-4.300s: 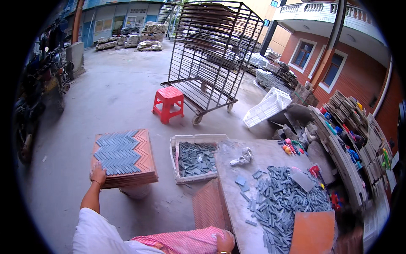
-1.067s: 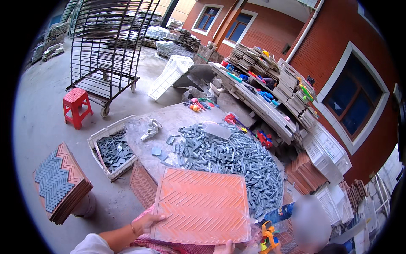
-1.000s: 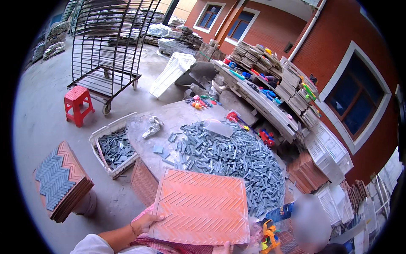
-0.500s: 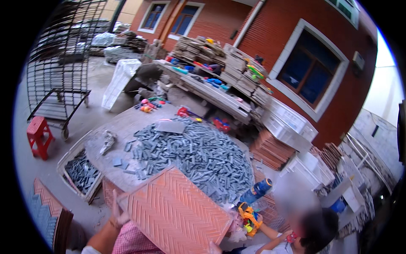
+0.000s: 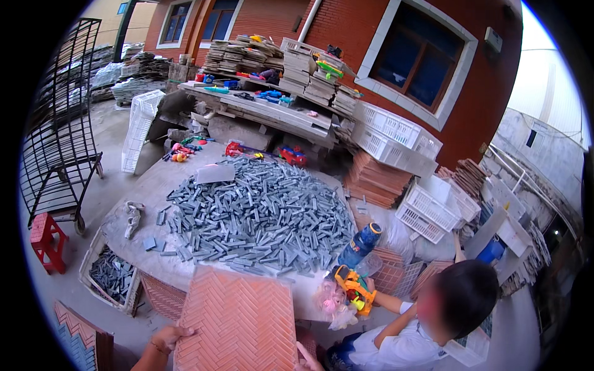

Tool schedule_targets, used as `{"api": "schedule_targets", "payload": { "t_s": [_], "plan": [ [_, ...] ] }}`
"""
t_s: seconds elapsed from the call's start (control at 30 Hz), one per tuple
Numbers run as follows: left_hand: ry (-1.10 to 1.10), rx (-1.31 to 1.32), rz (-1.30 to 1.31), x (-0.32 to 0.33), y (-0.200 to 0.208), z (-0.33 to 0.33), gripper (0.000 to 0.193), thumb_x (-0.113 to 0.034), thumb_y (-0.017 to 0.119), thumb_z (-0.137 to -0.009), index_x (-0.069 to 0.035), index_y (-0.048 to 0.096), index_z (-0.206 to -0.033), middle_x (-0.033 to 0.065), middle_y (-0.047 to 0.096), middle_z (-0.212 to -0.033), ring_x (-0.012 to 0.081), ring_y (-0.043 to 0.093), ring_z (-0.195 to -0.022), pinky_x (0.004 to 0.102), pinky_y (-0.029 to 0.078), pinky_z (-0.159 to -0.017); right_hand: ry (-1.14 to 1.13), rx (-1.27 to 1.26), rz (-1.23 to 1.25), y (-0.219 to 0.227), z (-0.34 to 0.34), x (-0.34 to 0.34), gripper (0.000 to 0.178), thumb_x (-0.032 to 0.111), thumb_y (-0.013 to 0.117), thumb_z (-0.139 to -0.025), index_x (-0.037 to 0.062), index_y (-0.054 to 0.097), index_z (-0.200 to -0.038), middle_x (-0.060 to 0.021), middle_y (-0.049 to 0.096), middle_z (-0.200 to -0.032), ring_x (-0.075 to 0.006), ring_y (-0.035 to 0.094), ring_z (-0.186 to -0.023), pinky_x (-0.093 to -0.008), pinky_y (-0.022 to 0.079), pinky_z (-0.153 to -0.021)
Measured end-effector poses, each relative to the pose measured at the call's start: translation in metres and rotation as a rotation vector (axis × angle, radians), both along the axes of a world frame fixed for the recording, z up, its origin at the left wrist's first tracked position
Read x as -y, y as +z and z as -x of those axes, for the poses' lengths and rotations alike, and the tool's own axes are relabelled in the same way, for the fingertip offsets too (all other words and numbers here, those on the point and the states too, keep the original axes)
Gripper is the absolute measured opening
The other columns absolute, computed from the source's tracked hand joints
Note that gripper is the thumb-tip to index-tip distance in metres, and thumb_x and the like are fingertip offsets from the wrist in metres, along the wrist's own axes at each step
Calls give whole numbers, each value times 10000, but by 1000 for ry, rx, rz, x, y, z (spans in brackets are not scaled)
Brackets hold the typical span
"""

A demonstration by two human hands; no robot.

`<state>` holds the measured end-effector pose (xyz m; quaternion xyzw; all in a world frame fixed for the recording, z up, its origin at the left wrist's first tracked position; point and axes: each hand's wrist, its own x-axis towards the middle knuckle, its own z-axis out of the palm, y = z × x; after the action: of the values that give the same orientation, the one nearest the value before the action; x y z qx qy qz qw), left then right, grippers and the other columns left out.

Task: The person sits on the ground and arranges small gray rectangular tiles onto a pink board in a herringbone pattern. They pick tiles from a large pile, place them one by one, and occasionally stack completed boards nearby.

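Observation:
An orange rectangular tray [image 5: 238, 318] with a herringbone pattern of ridges stands before me, at the near edge of a table. My left hand [image 5: 170, 337] grips its left edge, thumb over the front face. On the right edge, low down, my right hand [image 5: 307, 358] holds it, only partly in view. Beyond the tray spreads a large heap of small grey strip-shaped tiles [image 5: 260, 216] on the pale tabletop [image 5: 127, 204]. A white translucent piece [image 5: 215, 174] lies on the back of the heap.
Another person [image 5: 396, 334] sits at right by a yellow toy digger [image 5: 356, 287] and a blue bottle [image 5: 359, 245]. A crate [image 5: 86, 272] of grey pieces stands left, near a red stool [image 5: 48, 241]. Stacked orange trays [image 5: 374, 179] and white crates [image 5: 396, 139] stand behind.
The tray has turned from a slant to nearly square to me, and both hands have turned with it. The whole view has swung, so the surroundings sit further left.

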<state>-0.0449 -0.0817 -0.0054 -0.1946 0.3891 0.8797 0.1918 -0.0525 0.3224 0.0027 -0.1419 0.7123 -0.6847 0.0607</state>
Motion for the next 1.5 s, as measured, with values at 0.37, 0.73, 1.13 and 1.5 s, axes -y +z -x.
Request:
{"api": "schedule_targets", "payload": {
  "t_s": [0.37, 0.73, 1.13, 1.5],
  "plan": [
    [112, 118, 63, -23, -16, 42, 514, -58, 578, -834, 35, 415, -1312, 140, 576, -1188, 256, 565, -1082, 373, 465, -942, -274, -302, -395, 3, 40, 23, 371, 142, 545, -893, -7, 526, -1232, -193, 590, -1120, -319, 563, -1012, -387, 433, -892],
    [238, -458, 1638, -8, 18, 147, 652, -181, 729, -721, 59, 433, -1249, 250, 535, -1133, 399, 500, -1082, 411, 410, -942, -202, -362, -771, -37, 141, 24, 425, 188, 613, -860, 62, 541, -1259, -213, 567, -1209, -312, 547, -1143, -380, 439, -953],
    [7, -831, 1954, 50, -8, 411, 1118, -481, 797, -582, 49, 243, -1395, 262, 274, -1435, 381, 242, -1354, 454, 210, -1104, -156, -497, -1172, -39, 309, 117, 768, 556, 556, -809, 125, 329, -1402, -222, 290, -1448, -409, 216, -1353, -567, 167, -1070],
    [355, -786, 1854, 23, -25, 445, 597, -402, 731, -701, -195, 580, -1241, 243, 465, -1309, 446, 310, -1302, 461, 295, -1065, -156, -549, -1215, -35, 306, 124, 752, 565, 553, -811, 68, 393, -1351, -269, 328, -1407, -444, 262, -1318, -603, 198, -1034]
  ]
}}
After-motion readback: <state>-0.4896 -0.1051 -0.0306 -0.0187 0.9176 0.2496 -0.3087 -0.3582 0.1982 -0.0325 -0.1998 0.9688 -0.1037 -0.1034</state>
